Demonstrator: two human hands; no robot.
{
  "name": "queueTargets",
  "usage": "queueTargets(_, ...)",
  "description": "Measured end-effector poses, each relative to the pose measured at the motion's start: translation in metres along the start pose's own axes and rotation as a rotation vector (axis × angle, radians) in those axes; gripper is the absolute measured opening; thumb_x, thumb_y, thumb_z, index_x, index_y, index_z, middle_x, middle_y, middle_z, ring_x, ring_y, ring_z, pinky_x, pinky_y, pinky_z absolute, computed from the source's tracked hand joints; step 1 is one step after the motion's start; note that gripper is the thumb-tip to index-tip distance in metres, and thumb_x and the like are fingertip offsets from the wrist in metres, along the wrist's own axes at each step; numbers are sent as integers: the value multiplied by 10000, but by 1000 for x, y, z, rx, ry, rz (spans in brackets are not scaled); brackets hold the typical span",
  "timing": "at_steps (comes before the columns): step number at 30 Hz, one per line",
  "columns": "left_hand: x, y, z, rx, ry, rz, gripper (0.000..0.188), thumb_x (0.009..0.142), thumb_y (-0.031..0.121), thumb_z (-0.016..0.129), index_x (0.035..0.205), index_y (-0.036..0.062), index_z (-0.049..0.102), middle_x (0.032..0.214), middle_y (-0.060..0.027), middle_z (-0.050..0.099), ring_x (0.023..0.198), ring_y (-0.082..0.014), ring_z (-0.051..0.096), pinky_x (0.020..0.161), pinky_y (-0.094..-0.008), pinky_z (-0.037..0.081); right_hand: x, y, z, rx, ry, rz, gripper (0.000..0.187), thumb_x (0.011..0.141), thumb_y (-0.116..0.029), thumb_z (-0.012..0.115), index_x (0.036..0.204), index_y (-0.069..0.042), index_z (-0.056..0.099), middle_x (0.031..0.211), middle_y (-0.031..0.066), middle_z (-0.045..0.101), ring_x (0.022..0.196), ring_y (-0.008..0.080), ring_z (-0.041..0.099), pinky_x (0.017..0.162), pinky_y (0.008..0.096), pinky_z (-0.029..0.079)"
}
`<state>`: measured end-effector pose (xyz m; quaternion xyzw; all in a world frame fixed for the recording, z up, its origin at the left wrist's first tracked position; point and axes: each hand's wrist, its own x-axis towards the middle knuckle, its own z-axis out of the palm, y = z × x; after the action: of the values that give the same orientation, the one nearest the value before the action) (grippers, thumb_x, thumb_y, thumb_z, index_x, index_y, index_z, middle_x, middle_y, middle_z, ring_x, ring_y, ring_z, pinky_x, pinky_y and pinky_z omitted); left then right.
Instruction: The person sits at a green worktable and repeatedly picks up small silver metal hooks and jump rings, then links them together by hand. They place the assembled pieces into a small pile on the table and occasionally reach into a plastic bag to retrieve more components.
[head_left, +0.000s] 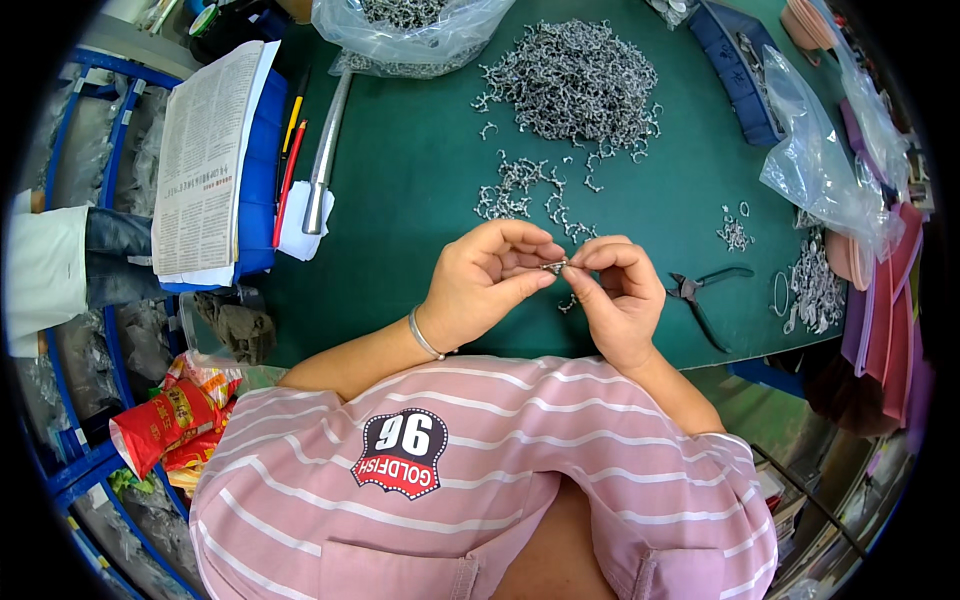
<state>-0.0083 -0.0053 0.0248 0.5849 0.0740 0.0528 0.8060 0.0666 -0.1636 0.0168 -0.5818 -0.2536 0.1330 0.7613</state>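
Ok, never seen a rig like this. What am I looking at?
There's no robot here, just someone's bare left hand and right hand. The single picture comes from a wide fisheye camera worn on the head, looking down, so straight edges bend near the rim. Between the fingertips is a small metal piece, too tiny to make out its shape. On the green table lie a big heap of small metal parts, a looser scatter nearer the hands, pliers and a tapered metal rod.
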Motion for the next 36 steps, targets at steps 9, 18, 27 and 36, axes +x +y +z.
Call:
queueTargets(9,2,1,-5,-138,39,-180,271,858,-70,619,1118,-54,543,1082,-173,631,1000,-237,651,867,-329,561,-1,0,-2,-19,-7,138,179,826,104,641,963,15,568,1027,116,613,865,129,592,752,248,493)
queueTargets(18,-4,1,-16,19,20,-303,161,871,-26,619,1029,-51,607,1005,-138,663,887,-194,674,747,-286,564,-8,1,-6,-284,-99,13,136,779,107,639,858,1,608,911,112,651,808,166,635,684,260,510)
queueTargets(27,-13,5,-25,826,-199,-82,78,794,-6,666,870,3,683,869,-65,636,700,-149,630,619,-255,509,14,3,-22,-825,-209,-259,108,756,19,673,847,-33,649,853,108,619,790,296,591,690,381,486)
queueTargets(36,25,1,-9,935,-143,278,135,786,30,671,919,20,651,842,-90,599,678,-219,609,610,-311,496,29,15,-37,-977,-123,-211,97,771,-16,685,866,-30,671,864,103,591,802,286,568,704,373,470)
